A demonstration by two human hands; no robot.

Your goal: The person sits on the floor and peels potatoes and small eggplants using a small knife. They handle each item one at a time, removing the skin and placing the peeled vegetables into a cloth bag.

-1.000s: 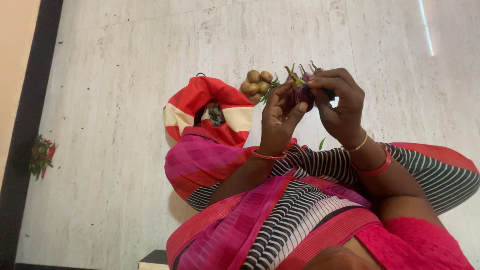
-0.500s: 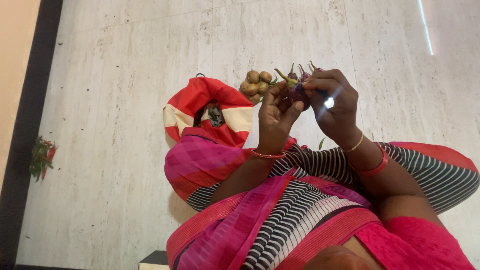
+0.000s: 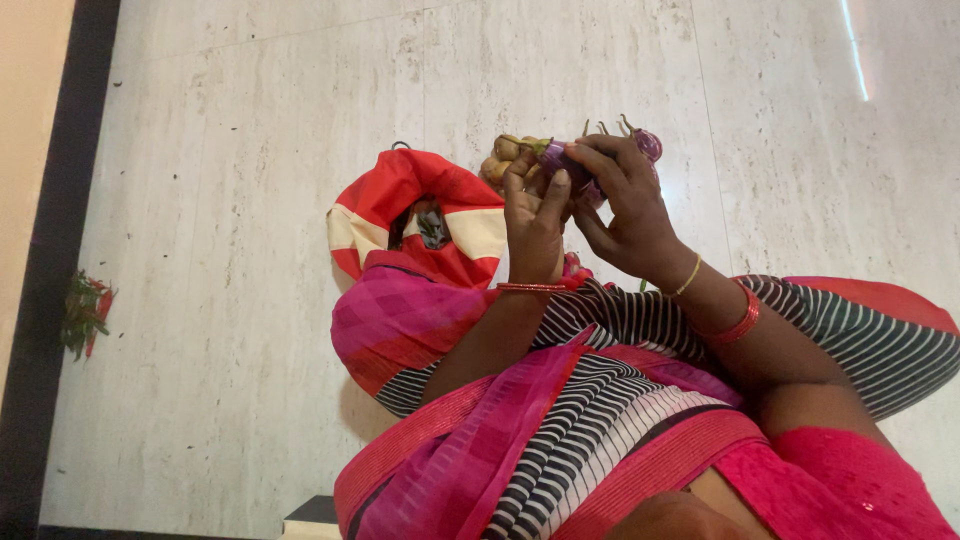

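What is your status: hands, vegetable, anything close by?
Left hand and right hand both grip small purple eggplant. Potatoes and red bag lie just behind.

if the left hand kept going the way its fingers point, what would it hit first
Probably the small purple eggplant that its fingertips already touch, held against the right hand. Beyond it in that line lies the pile of potatoes on the floor, though depth is hard to judge here.

A red-and-cream cloth bag [image 3: 415, 215] lies open on the pale stone floor [image 3: 250, 120], a heap of small brown potatoes [image 3: 497, 160] at its two o'clock. Red and green chillies [image 3: 85, 312] sit at nine o'clock, against the dark skirting [image 3: 45, 250]. A pink, striped sari [image 3: 560, 420] fills the foreground.
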